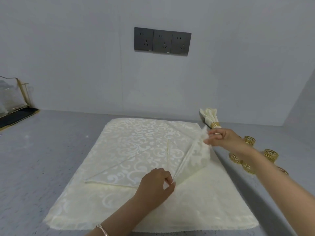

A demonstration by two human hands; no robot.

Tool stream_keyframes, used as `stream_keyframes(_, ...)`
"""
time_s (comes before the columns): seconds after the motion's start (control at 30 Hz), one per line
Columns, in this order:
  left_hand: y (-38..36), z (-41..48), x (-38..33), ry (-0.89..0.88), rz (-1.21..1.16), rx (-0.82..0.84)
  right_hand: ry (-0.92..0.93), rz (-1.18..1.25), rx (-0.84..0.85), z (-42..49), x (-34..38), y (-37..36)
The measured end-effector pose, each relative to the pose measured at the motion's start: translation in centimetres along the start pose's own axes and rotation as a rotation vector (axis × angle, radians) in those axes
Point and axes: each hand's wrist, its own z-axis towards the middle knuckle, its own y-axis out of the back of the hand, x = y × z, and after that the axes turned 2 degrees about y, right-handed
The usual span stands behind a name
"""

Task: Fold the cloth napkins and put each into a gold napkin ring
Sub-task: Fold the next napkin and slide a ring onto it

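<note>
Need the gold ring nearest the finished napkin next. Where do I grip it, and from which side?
Pinch the gold ring at its top rim, one finger inside the opening, thumb outside, coming from above and the right. It stands on end, opening up, and the right hand, holding the napkin, crowds its left side.

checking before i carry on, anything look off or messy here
Nothing stands out. The left hand and right hand pinch the napkin mid-fold; the finished napkin lies by the wall, spare rings grouped on the right.
</note>
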Motion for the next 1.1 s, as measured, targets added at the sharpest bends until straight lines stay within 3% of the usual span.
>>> stream_keyframes(0.2,-0.2,0.5,-0.3,0.094,-0.057,-0.063,-0.016,0.210,-0.120,5.2,-0.6,-8.2)
stream_keyframes(0.4,0.0,1.5,0.2,0.159,-0.017,0.020,-0.023,0.071,-0.099,7.4,-3.4,-12.1)
stream_keyframes(0.57,0.4,2.3,0.2,0.112,0.050,0.086,0.031,-0.042,-0.100,8.2,-4.3,-12.6)
stream_keyframes(0.73,1.5,4.2,0.9,0.017,0.176,0.328,0.121,-0.120,-0.123,7.3,-3.5,-12.2)
stream_keyframes(0.9,2.4,6.5,1.8,-0.008,0.298,0.531,0.347,-0.359,-0.156,3.1,-2.7,-9.8)
stream_keyframes(1.0,2.2,6.7,2.1,-0.092,0.491,0.531,0.394,-0.413,-0.082,-1.0,-3.9,-9.2)
stream_keyframes(1.1,1.8,6.5,2.6,-0.138,0.532,0.503,0.378,-0.506,0.141,-4.6,-4.5,-9.5)
